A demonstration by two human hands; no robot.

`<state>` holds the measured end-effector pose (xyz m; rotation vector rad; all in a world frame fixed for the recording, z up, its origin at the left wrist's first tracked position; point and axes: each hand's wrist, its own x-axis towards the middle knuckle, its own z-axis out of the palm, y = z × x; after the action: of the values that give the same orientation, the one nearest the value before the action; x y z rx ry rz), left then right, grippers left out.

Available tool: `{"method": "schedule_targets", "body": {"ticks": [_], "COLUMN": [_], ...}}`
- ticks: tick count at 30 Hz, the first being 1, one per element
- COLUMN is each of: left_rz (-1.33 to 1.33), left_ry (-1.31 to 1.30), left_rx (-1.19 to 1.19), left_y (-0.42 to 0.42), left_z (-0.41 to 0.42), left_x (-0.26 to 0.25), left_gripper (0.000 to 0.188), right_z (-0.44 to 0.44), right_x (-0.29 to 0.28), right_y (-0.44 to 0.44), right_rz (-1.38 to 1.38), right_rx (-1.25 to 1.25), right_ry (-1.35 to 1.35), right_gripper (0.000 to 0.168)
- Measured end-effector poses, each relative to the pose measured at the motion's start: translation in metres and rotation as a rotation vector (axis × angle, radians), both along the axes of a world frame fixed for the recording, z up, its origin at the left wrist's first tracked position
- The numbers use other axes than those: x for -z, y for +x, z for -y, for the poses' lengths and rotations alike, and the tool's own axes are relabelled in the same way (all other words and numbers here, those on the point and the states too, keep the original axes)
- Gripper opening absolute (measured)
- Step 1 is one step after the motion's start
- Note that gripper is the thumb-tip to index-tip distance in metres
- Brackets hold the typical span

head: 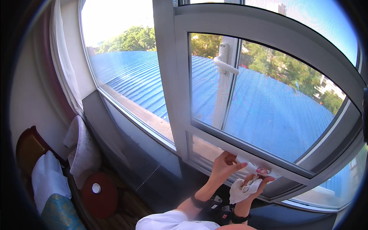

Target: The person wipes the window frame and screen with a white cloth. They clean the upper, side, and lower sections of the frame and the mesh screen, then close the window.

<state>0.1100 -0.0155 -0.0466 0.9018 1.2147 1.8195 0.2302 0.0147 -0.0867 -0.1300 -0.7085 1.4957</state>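
My left hand (224, 166) is at the lower rail of the white window frame (198, 135), thumb and fingers bent towards each other. Its fingertips are beside a white piece (243, 161) on the rail, either a handle or a strip. The picture does not settle whether they grip it. Just to the right, my right hand (260, 184) holds a crumpled white cloth (243, 189) against the palm. The right fingertips are up at the same white piece, which they partly hide. Dark bands (199, 202) circle both wrists.
An insect screen (273, 115) fills the sash above my hands. Below runs a dark sill wall (161, 175). At left stand a round red stool (100, 201) bearing a small white object (96, 188), a pale chair (83, 155), a wooden headboard (28, 146) and a white curtain (64, 57).
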Motion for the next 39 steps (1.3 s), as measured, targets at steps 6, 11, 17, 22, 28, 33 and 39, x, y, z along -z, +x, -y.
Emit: {"method": "schedule_targets", "body": {"ticks": [6, 11, 17, 22, 28, 33, 39], "left_rz": [0.002, 0.032, 0.076, -0.674, -1.176, -1.046, -1.165], "left_ry": [-0.005, 0.037, -0.123, -0.401, -0.834, -0.897, -0.722], "left_rx": [0.061, 0.067, 0.078, 0.308, 0.797, 0.848, 0.756], "left_y": [-0.005, 0.001, 0.002, -0.015, -0.009, -0.002, 0.004], "left_z": [0.001, 0.010, 0.002, 0.036, 0.109, 0.125, 0.098], "left_x": [0.005, 0.007, 0.010, 0.007, 0.057, 0.061, 0.054], "left_gripper": [0.046, 0.041, 0.045, 0.040, 0.049, 0.050, 0.048], "right_z": [-0.002, -0.001, -0.004, 0.021, 0.067, 0.100, 0.099], "right_x": [0.009, 0.019, 0.028, 0.007, 0.068, 0.094, 0.084], "right_y": [-0.004, -0.001, 0.002, 0.045, 0.126, 0.155, 0.149], "right_rz": [-0.007, 0.015, 0.037, 0.546, 1.155, 1.331, 1.337], "right_rx": [0.007, -0.027, -0.006, -0.086, -0.547, -0.351, -0.191], "right_ry": [0.042, 0.049, -0.198, -0.160, -0.245, -0.357, -0.190], "right_gripper": [0.050, 0.051, 0.055, 0.045, 0.032, 0.023, 0.035]}}
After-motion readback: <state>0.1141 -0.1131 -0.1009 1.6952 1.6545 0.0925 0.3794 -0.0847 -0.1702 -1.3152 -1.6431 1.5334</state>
